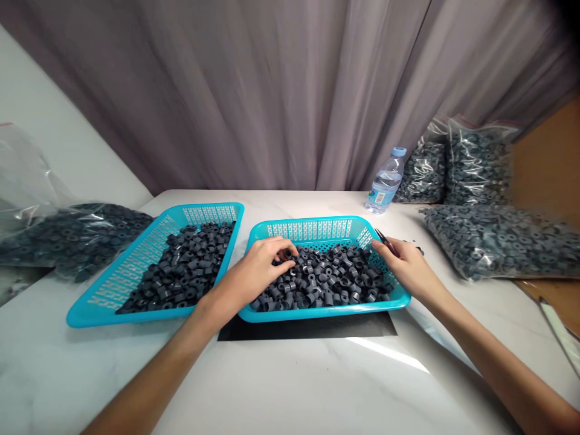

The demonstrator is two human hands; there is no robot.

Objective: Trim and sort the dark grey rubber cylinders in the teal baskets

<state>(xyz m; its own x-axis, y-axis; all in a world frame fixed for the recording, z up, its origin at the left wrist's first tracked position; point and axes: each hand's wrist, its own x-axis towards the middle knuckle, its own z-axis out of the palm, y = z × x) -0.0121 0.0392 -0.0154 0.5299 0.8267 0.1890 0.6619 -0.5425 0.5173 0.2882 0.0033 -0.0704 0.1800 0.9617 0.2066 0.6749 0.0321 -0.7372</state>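
Observation:
My left hand (267,263) reaches over the left part of the right-hand turquoise basket (324,313). Its thumb and fingers are curled around a small dark grey tubular piece (287,255), partly hidden by the fingers. Many similar short hollow pieces (324,278) lie loose in this basket. At the basket's right rim, my right hand (403,260) is closed on dark tweezers (383,238), whose tips point up and to the left.
A second turquoise basket (136,317) with grey pieces stands at left. Beyond it lies an opened clear bag (90,232) of pieces. A water bottle (385,181), upright bags (478,163) and a lying bag (502,241) are at right. A black sheet (312,329) lies under the right-hand basket.

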